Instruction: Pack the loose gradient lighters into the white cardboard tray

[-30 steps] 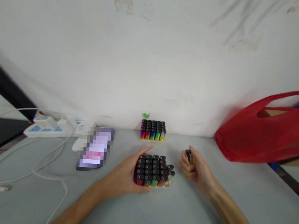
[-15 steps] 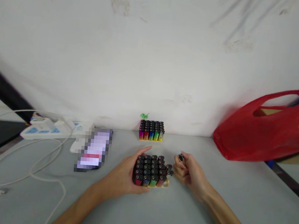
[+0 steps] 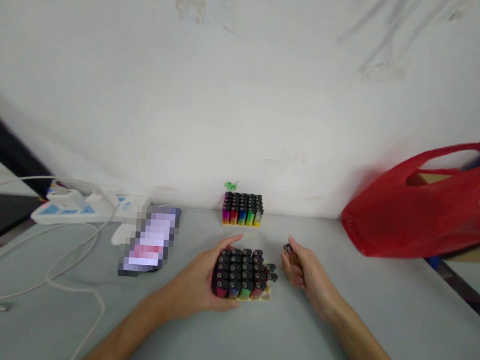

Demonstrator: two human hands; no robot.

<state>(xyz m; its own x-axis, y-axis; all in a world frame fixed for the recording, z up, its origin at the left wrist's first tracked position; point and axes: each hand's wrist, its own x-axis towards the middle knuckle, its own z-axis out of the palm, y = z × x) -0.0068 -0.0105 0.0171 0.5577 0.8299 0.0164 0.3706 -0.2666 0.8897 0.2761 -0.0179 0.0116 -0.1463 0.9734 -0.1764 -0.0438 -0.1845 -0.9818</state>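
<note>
My left hand (image 3: 194,284) is wrapped round the left side of a tray of lighters (image 3: 240,274), thumb along the near side and fingers along the far side. Black-topped lighters with coloured bodies stand in rows in it. At its right end a couple of lighters (image 3: 272,273) lean outward, and part of the pale tray base (image 3: 265,295) shows at the near right corner. Just right of the tray, apart from it, my right hand (image 3: 311,275) is closed round a single lighter (image 3: 288,249), its dark top showing by the thumb; the fingers cover most of its body.
A second tray of lighters (image 3: 243,210) stands against the wall (image 3: 244,120). To the left lie a phone (image 3: 151,239), a power strip (image 3: 73,209) and a white cable (image 3: 48,271). A red bag (image 3: 418,214) sits at the right on the grey table (image 3: 220,343).
My right hand has turned slightly, and the lighter in it has tilted a little, its top now further left and up. My left hand and the tray have stayed put.
</note>
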